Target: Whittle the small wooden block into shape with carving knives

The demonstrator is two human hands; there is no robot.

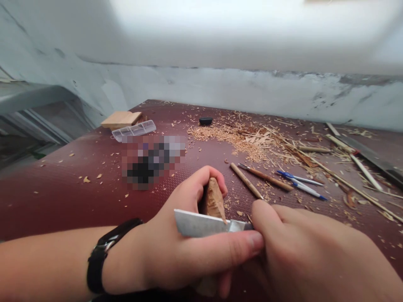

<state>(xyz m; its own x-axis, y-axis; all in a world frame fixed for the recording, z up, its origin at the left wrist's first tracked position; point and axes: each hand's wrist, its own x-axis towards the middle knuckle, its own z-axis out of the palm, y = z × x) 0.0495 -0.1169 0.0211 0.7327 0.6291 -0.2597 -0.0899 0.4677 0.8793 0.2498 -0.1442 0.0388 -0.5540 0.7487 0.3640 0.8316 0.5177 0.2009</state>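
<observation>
My left hand (176,235) is wrapped round a piece of brown wood (214,199) whose carved, tapered end points up and away from me. A black watch strap (97,264) circles that wrist. In my right hand (302,247) is a carving knife (204,224), its handle mostly hidden by the fingers. The flat blade points left and lies across the near side of the wood, close to its surface. My left thumb stretches along under the blade and its tip touches my right hand. The lower end of the wood is largely covered by my hands.
Wood shavings (252,140) lie heaped on the dark red table (78,193). Carving tools (267,177), pens (304,184), thin sticks and a long blade (371,155) are to the right. A clear plastic box (134,131), wooden boards (121,119) and a black case (205,121) stand farther back.
</observation>
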